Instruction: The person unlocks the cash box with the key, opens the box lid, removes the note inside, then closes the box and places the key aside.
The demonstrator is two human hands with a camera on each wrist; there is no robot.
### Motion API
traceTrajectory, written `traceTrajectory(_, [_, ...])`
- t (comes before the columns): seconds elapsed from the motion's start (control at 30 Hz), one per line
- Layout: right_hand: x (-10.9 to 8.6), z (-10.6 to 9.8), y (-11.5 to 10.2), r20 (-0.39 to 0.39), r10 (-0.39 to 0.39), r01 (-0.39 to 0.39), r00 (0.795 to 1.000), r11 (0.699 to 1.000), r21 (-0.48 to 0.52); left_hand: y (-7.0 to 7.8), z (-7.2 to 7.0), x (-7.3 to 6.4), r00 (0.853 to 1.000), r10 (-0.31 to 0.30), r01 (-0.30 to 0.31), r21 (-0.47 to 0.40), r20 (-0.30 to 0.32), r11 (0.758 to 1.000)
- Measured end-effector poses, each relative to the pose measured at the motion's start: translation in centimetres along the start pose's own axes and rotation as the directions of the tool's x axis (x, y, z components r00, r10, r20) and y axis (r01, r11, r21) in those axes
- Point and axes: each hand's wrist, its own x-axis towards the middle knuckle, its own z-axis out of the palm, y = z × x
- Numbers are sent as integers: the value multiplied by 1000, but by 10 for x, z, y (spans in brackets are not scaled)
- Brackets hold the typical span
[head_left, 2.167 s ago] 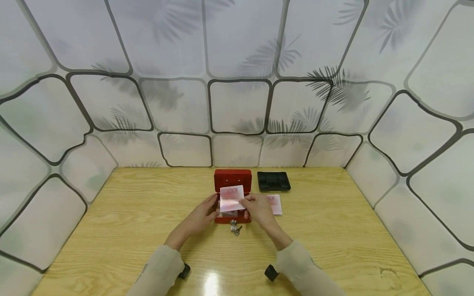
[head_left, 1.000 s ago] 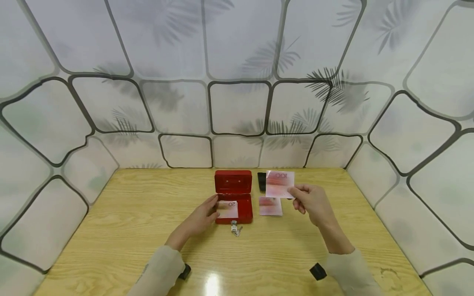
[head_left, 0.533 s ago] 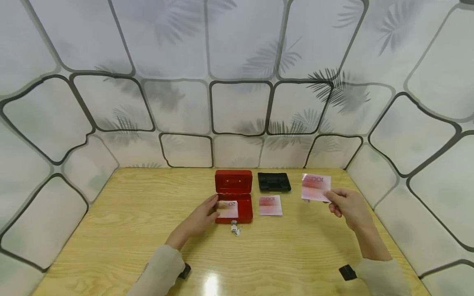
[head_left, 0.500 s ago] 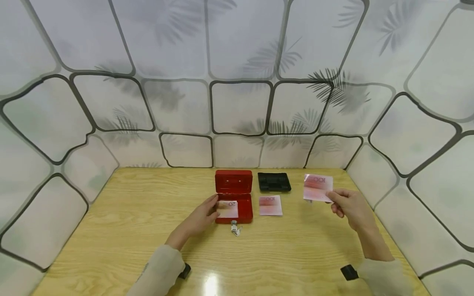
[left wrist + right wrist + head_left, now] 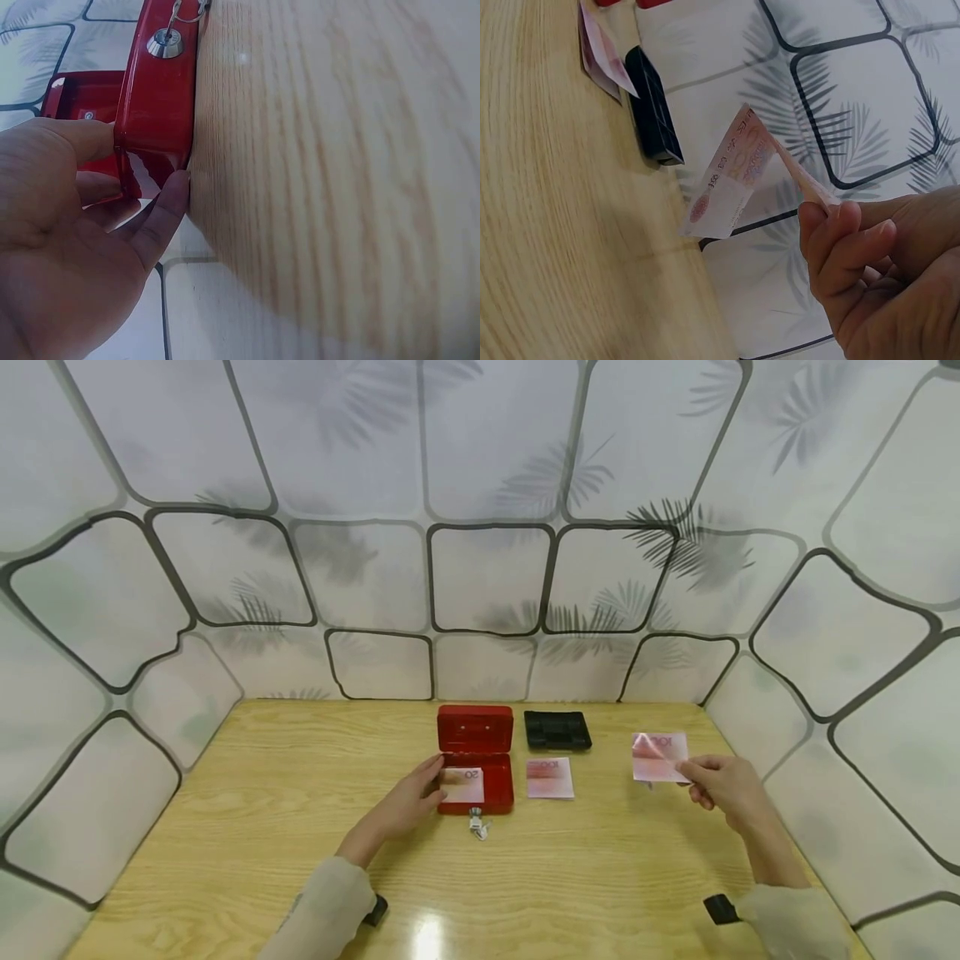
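Note:
A folded pinkish banknote (image 5: 660,757) printed 100 is pinched by its edge between the thumb and fingers of my right hand (image 5: 723,789), raised over the right side of the table. In the right wrist view the held note (image 5: 731,176) hangs folded, its halves spread apart. My left hand (image 5: 405,797) grips the left wall of the red cash box (image 5: 498,785). The left wrist view has the thumb over the box's rim and fingers along its outside. The lid stands raised. Inside on the left lies a note (image 5: 467,785) marked 20.
Another folded 100 note (image 5: 550,778) lies on the wooden table (image 5: 300,777) right of the box. Behind it is a black compartment tray (image 5: 557,730). Keys (image 5: 478,829) hang from the lock at the box's front. A patterned wall (image 5: 487,577) borders the table's back.
My right hand has lifted the 100 note from the box, carried it right past the tray and lowered it slightly. The 20 note is now uncovered. My left hand stays on the box.

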Motion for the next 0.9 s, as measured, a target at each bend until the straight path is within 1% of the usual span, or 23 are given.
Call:
traceTrajectory(0.1, [6,5,8,17,-16,17,1000,999,-44,1,0,0,1000,-8,8,0,4,1000])
traceTrajectory(0.3, [15,18,14,34,-4,7,999,994,-105,1,0,0,1000,1,-1,-5,2,1000])
traceTrajectory(0.57, [23,38,17,83,28,-17,996,991,-132,-1,0,0,1000,2,-2,-5,6,1000])
traceTrajectory(0.67, [27,45,21,95,24,-10,995,989,-146,-1,0,0,1000,3,-3,-6,6,1000])
traceTrajectory(0.9, [32,58,28,84,26,-14,996,990,-139,-1,0,0,1000,2,-2,-2,7,1000])
